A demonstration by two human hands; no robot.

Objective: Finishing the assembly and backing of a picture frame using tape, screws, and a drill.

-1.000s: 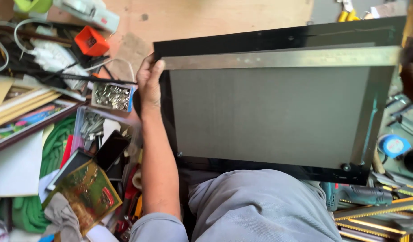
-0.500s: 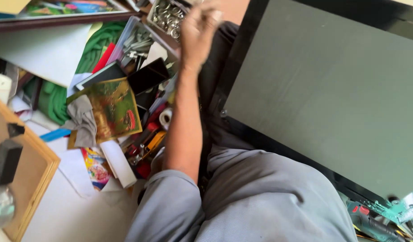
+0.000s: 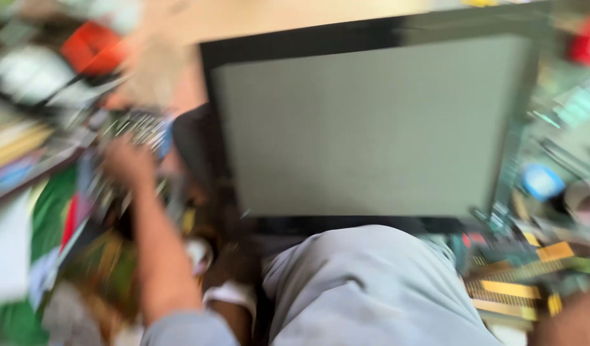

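Beside grey flat panel (image 3: 371,125), left hand (image 3: 127,160) over blurred small-parts box (image 3: 138,128)

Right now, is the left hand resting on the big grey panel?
No, the left hand is off to the side over the clutter, apart from the grey panel.

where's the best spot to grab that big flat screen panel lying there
Probably by the black frame of the panel, one hand on its left edge and one on its right, coming in from the sides. It lies flat and wide, so the grey face gives no hold. Left hand is nearest the left edge.
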